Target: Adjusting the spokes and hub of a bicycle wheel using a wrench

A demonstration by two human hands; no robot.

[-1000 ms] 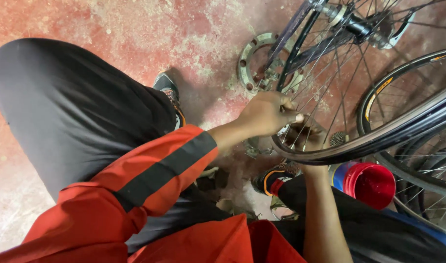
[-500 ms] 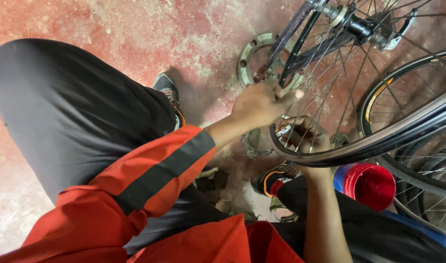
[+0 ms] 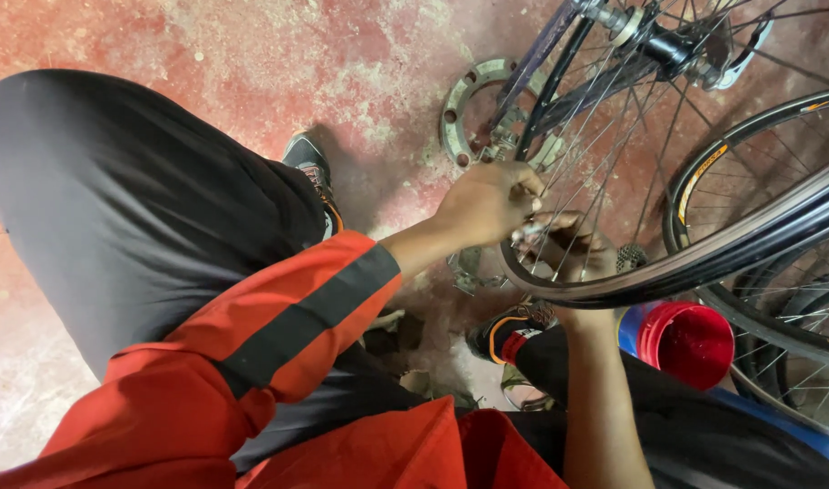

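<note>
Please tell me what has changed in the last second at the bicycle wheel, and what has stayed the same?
The left hand rose a little from the wheel rim to the spokes, first lifting with its fingers opening, then closing on the spokes again. The right hand stayed behind the spokes, just above the rim. The red container, the metal disc on the floor and the shoes did not move.

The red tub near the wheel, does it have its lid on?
Lid off. The red tub shows its open top and red inside; whether anything is inside, cannot tell.
</note>
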